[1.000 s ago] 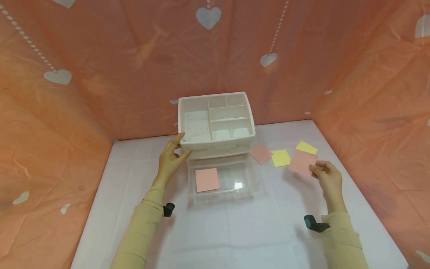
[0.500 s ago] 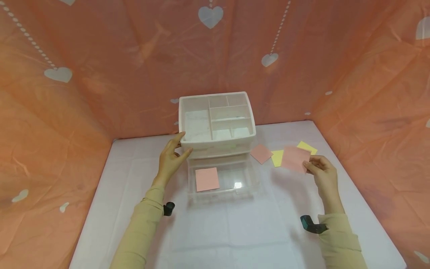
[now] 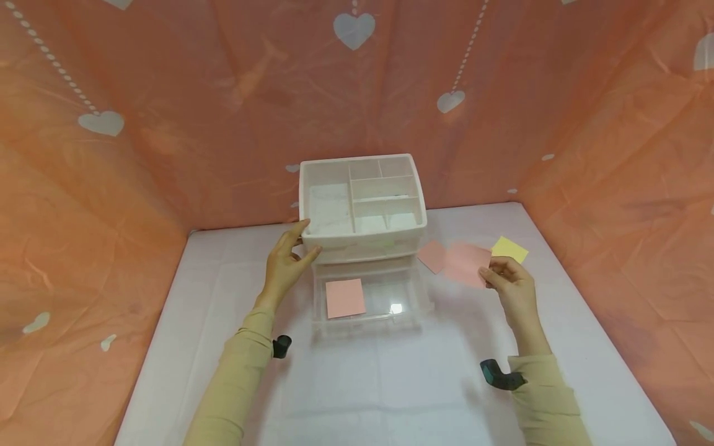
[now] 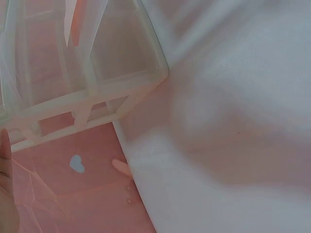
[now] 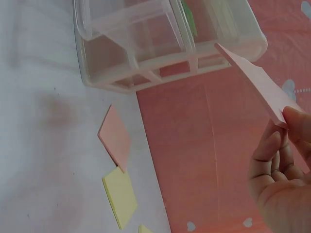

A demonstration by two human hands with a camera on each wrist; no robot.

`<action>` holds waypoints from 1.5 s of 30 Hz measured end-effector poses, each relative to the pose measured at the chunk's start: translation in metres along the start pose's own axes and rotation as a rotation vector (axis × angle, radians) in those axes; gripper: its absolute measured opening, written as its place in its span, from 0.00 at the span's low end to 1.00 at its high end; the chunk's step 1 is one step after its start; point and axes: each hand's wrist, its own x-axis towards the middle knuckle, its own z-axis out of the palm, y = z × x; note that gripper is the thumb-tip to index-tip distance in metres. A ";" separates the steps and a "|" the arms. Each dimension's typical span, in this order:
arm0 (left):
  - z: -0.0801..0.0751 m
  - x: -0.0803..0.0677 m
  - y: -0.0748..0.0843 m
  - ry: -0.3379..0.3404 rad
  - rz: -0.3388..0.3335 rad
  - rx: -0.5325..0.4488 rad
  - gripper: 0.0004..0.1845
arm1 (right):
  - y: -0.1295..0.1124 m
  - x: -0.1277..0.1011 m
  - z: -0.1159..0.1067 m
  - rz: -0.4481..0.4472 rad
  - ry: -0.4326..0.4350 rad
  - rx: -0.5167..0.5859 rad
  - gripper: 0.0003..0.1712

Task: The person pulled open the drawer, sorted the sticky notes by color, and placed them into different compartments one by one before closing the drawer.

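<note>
In the head view, my right hand (image 3: 513,297) pinches a pad of pink sticky notes (image 3: 465,263) by its right edge, above the table. My left hand (image 3: 283,266) holds the front left corner of a white plastic drawer organizer (image 3: 365,248), fingers at its side and rim, thumb against the front. Its clear lower drawer (image 3: 390,291) is pulled out, and one pink pad (image 3: 345,298) lies at the left inside. Right of the organizer lie another pink pad (image 5: 115,138) and a yellow pad (image 5: 120,196), the latter hidden behind the held pad in the head view.
A second yellow pad (image 3: 512,249) lies farther right on the white cloth (image 3: 357,384). The organizer's top tray (image 3: 329,207) has several compartments. Something green (image 5: 188,19) shows through its upper drawer. An orange curtain (image 3: 268,111) with hearts stands behind and at both sides.
My right hand has moved left with the pink pad, which now covers the nearer yellow pad and overlaps the pink one on the table. The left hand stays at the organizer's corner.
</note>
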 end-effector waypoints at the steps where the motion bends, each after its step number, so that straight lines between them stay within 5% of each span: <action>1: 0.000 0.000 0.000 -0.001 0.000 0.001 0.32 | 0.000 0.000 0.002 0.002 -0.008 -0.007 0.09; 11: 0.000 0.000 0.000 -0.005 0.005 -0.004 0.33 | -0.001 -0.001 0.030 0.011 -0.129 -0.107 0.05; 17: 0.001 0.000 0.000 0.009 0.020 0.005 0.32 | -0.004 -0.001 0.050 0.040 -0.197 -0.160 0.18; 29: 0.001 0.000 0.000 0.010 0.017 0.002 0.32 | 0.002 -0.003 0.087 0.075 -0.343 -0.188 0.16; 39: 0.001 0.000 0.001 0.010 0.005 0.001 0.32 | 0.009 -0.002 0.110 0.046 -0.414 -0.304 0.13; 45: 0.001 0.000 0.001 0.012 0.009 0.005 0.32 | 0.014 0.000 0.117 0.006 -0.415 -0.466 0.13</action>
